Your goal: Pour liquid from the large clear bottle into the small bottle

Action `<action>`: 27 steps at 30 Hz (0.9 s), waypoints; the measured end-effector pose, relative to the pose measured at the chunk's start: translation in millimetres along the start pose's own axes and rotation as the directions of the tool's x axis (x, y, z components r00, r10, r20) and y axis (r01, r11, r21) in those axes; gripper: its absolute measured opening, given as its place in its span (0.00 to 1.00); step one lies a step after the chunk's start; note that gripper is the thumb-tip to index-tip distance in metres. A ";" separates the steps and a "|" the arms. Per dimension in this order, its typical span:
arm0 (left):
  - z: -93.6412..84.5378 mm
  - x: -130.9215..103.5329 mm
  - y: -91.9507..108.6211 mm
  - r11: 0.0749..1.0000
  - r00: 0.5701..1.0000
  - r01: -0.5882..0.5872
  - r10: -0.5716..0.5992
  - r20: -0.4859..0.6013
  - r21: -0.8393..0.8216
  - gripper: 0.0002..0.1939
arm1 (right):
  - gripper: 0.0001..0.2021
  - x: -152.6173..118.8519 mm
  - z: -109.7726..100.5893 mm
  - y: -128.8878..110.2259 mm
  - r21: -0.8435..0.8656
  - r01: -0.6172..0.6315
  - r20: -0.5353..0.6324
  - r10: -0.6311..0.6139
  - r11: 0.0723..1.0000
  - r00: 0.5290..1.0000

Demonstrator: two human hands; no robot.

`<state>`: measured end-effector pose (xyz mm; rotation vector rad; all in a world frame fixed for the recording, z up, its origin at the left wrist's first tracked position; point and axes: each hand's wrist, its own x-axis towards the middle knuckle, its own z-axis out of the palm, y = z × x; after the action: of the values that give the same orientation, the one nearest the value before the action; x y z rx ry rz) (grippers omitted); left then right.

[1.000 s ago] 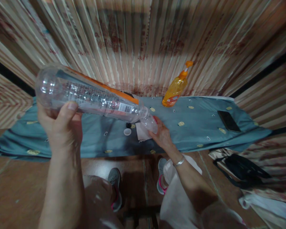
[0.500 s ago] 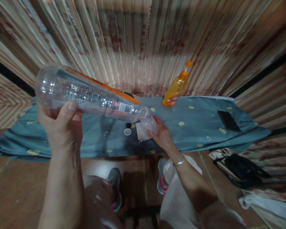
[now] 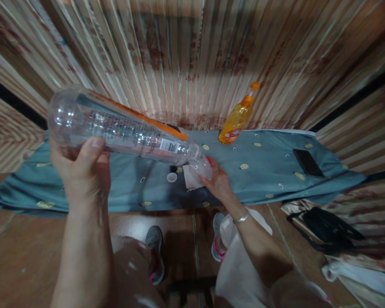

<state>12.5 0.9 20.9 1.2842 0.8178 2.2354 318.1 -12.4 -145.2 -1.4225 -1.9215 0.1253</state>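
Observation:
My left hand [image 3: 83,169] grips the base of a large clear plastic bottle [image 3: 128,130] with an orange-edged label. The bottle is tipped, its neck pointing down to the right. At its mouth is a small clear container [image 3: 202,166], which my right hand [image 3: 218,182] holds from the right side. How much liquid is in either one, I cannot make out. Below the big bottle, a small white cap [image 3: 171,177] and a black cap [image 3: 173,168] lie on the cloth. Beside them is a folded white tissue [image 3: 191,177], partly under the small container.
A pump bottle of yellow-orange liquid [image 3: 235,122] stands at the back of the table, which has a teal patterned cloth [image 3: 263,171]. To the right lies a black phone [image 3: 308,162]. A black bag [image 3: 327,226] is low on the right. Striped curtains [image 3: 173,64] hang behind.

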 end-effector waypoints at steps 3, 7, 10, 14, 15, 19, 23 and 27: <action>-2.2 0.7 -2.7 1.000 1.000 0.003 -0.004 -0.011 -0.013 0.42 | 0.35 0.4 -0.5 -0.7 0.001 -0.005 0.002 0.005 1.000 1.000; -3.3 1.1 -3.2 0.999 1.000 0.012 -0.013 -0.023 -0.041 0.42 | 0.36 0.6 -0.6 -1.0 -0.002 -0.005 0.002 0.005 1.000 1.000; -2.8 1.1 -2.6 0.999 1.000 0.005 -0.006 -0.028 -0.040 0.42 | 0.36 0.5 -0.4 -0.5 -0.002 -0.003 0.010 0.003 1.000 1.000; -2.3 1.0 -2.7 1.000 1.000 -0.009 0.009 -0.020 -0.015 0.44 | 0.36 0.2 -0.2 0.0 -0.005 0.000 0.013 0.000 1.000 1.000; -2.0 0.8 -2.5 1.000 1.000 -0.011 0.011 -0.016 -0.008 0.44 | 0.36 0.2 -0.1 0.0 -0.006 0.000 0.010 0.000 1.000 1.000; -0.2 -0.2 -0.3 1.000 1.000 -0.008 0.008 -0.019 0.001 0.45 | 0.35 0.0 -0.1 -0.2 -0.014 -0.007 0.004 0.008 1.000 1.000; 0.3 0.4 -0.1 1.000 1.000 0.005 -0.005 -0.026 -0.013 0.45 | 0.37 -0.1 -0.3 0.3 -0.014 -0.005 0.018 0.005 1.000 1.000; -0.5 1.2 -1.0 0.999 0.999 0.019 -0.020 -0.031 -0.029 0.41 | 0.36 0.3 -0.3 0.3 -0.011 -0.006 0.018 0.007 1.000 1.000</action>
<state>11.5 2.3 20.8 1.2255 0.8037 2.2489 318.6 -12.2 -145.0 -1.4396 -1.9352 0.1308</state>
